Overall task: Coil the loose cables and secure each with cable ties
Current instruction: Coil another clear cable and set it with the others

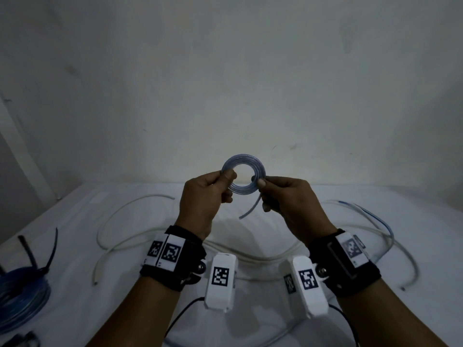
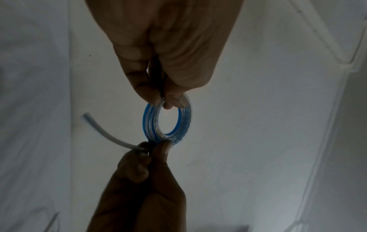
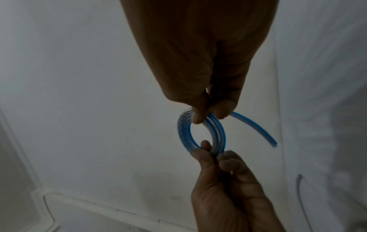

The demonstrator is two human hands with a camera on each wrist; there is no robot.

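- A bed (image 1: 375, 309) with a white sheet carried everything.
- Loose white cables (image 1: 130, 230) sprawled across its middle, from the left side to the right.
- A cable with a blue stripe (image 1: 360, 209) lay toward the right edge.
- A blue coil (image 1: 22, 301) sat at the left edge, black cable ties (image 1: 40, 251) sticking up from it.

A white sheet (image 1: 75, 309) covers the surface in front of me, creased and lying in soft folds. Behind it stands a plain pale wall (image 1: 225, 83), lightly scuffed and marked with a few small dark specks. At the far left a pale strip of trim (image 1: 23, 146) runs slanting down the wall toward the sheet's edge. The light is dim and greyish
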